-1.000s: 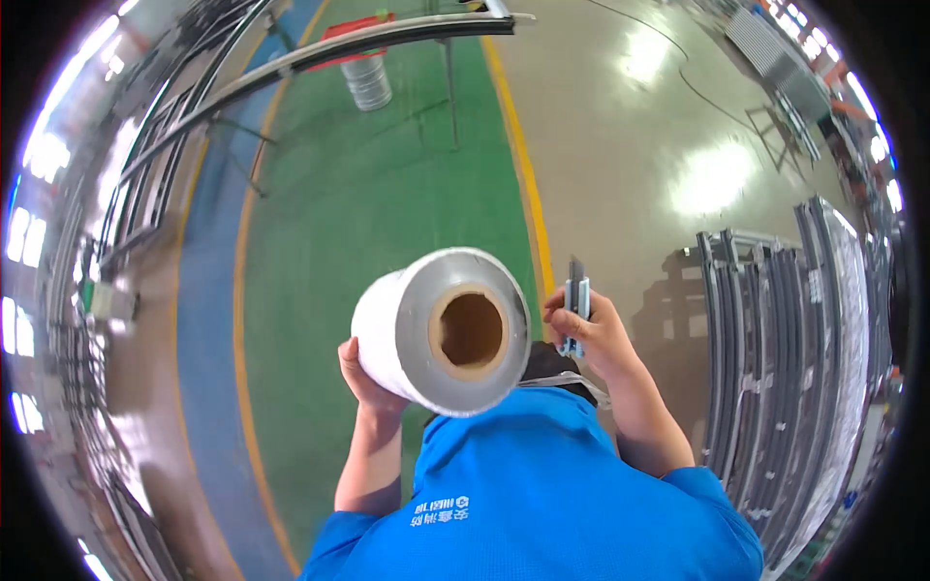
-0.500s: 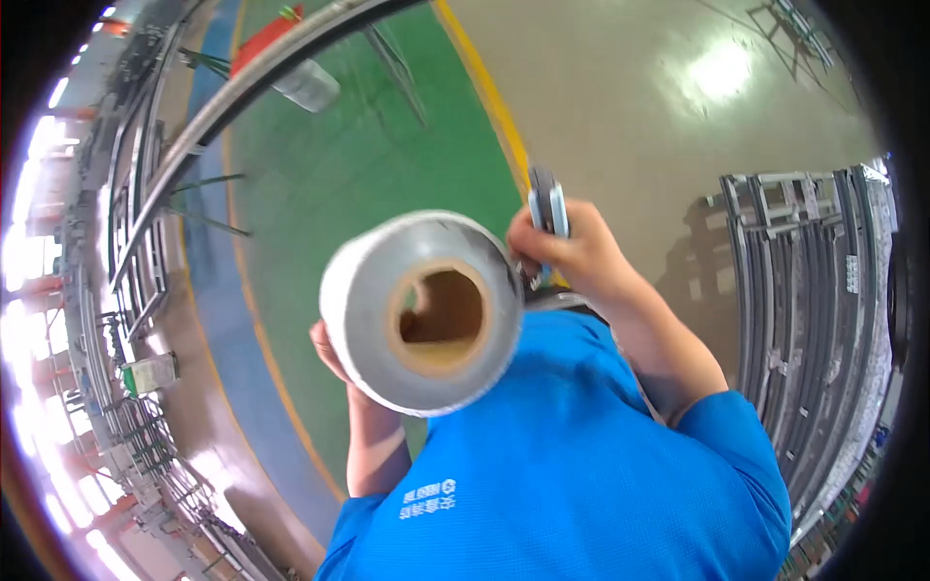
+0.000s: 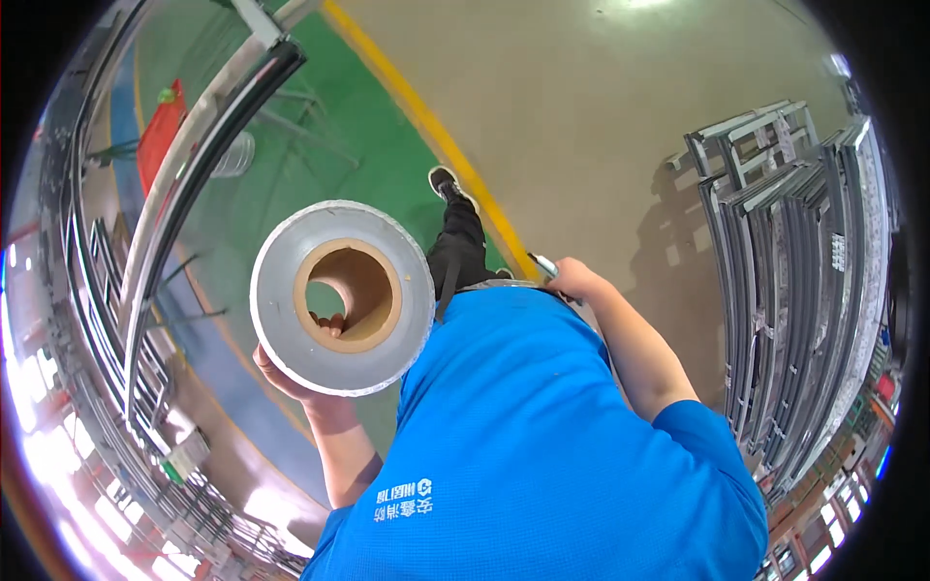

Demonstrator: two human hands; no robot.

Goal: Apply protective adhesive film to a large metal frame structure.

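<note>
My left hand grips a thick roll of silvery-grey film or tape with a brown cardboard core. Its fingertips reach into the core's far end, and its palm side lies against the outside of the roll. The roll is held up in front of me, its round end turned upward. At my waist, my right hand is closed around a slim hand tool with a pale body and a dark end. The fingers hide most of it, so its kind is unclear.
A long frame with dark edging crosses at the left. Beyond it are a red object and a whitish container. Many metal frames stand stacked at the right. A yellow line divides green floor from grey; my foot is beside it.
The roll and my left hand have shifted left. My right hand has lowered toward my waist with the tool. A leg now shows, and the left frame appears nearer.
</note>
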